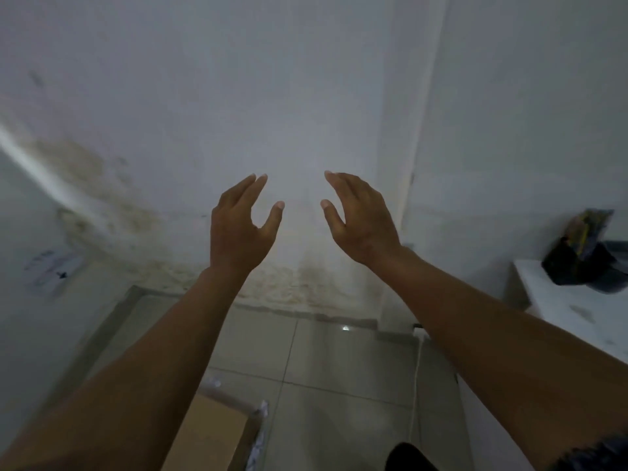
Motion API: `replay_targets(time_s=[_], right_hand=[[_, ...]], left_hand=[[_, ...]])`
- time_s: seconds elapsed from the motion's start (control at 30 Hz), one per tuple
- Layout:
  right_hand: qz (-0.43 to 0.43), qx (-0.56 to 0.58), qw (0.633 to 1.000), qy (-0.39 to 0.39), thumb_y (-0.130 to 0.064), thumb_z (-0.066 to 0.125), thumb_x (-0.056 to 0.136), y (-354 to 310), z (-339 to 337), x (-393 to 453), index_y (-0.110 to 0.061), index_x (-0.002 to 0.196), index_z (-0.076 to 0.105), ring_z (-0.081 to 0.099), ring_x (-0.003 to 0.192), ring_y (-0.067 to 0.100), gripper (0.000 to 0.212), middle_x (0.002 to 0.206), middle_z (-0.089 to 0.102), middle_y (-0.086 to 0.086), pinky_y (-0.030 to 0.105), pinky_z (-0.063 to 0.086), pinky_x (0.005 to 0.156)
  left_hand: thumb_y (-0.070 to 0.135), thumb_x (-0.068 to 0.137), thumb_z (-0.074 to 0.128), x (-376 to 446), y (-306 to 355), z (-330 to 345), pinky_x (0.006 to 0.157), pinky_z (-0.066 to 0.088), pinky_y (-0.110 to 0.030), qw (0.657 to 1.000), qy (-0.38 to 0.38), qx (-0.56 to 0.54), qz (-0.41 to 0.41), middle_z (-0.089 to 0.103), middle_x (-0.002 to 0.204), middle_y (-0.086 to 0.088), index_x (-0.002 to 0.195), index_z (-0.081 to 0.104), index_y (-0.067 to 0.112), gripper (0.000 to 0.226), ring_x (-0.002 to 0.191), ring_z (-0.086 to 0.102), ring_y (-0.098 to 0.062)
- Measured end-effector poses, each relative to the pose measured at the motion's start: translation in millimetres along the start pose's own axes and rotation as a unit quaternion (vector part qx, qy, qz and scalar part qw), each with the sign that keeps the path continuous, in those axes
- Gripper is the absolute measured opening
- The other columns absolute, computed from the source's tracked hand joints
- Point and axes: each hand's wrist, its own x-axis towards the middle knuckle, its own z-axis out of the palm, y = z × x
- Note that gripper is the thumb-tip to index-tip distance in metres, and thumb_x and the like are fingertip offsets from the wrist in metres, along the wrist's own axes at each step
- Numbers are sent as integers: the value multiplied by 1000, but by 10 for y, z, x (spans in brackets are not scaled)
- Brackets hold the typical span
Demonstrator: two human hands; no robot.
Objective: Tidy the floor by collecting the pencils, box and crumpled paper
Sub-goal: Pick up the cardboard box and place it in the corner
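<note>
Both my arms are stretched out in front of me at chest height, facing a white wall. My left hand [241, 226] is empty, fingers relaxed and spread. My right hand [356, 215] is empty too, palm turned inward. A brown cardboard box [217, 433] lies on the tiled floor at the bottom, partly hidden under my left forearm. White paper [260, 433] shows along its right edge; whether it is crumpled I cannot tell. No pencils are visible.
A white table [577, 314] stands at the right with a dark bag [581, 256] on it. The stained wall [102, 185] closes the space ahead. Grey floor tiles [339, 385] stretch between the box and the table. A dark shape [407, 457] sits at the bottom edge.
</note>
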Motion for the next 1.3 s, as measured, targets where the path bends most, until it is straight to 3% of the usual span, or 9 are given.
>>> replay_targets(time_s=[0.33, 0.7, 1.0, 1.3], right_hand=[[-67, 74, 993, -70, -37, 43, 100, -1194, 1069, 272, -19, 143, 43, 48, 129, 19, 47, 141, 52, 2, 40, 40, 108], [-64, 126, 983, -119, -36, 44, 100, -2006, 2274, 545, -18, 141, 44, 50, 127, 20, 45, 139, 53, 2, 41, 41, 107], [-55, 122, 986, -104, -33, 45, 100, -2548, 2834, 641, -15, 140, 46, 52, 124, 19, 44, 136, 55, 2, 39, 43, 104], [88, 43, 994, -44, -32, 46, 100, -3011, 3282, 119, -13, 138, 49, 53, 123, 21, 43, 135, 57, 5, 40, 44, 102]], left_hand=[[43, 92, 62, -453, -1267, -943, 104, 48, -49, 992, 37, 66, -99, 58, 140, -5, 138, 58, 17, 53, 131, 52, -21], [44, 93, 63, -554, -2449, -1467, 109, 41, -48, 976, -17, 107, -188, 52, 147, -3, 143, 53, 20, 56, 136, 44, -19], [41, 93, 64, -565, -3244, -1769, 110, 41, -46, 975, -35, 89, -199, 54, 145, -4, 143, 52, 18, 56, 136, 45, -20], [42, 94, 63, -823, -4238, -1774, 106, 46, -39, 984, -133, 9, -117, 56, 142, -4, 141, 54, 18, 54, 131, 50, -20]])
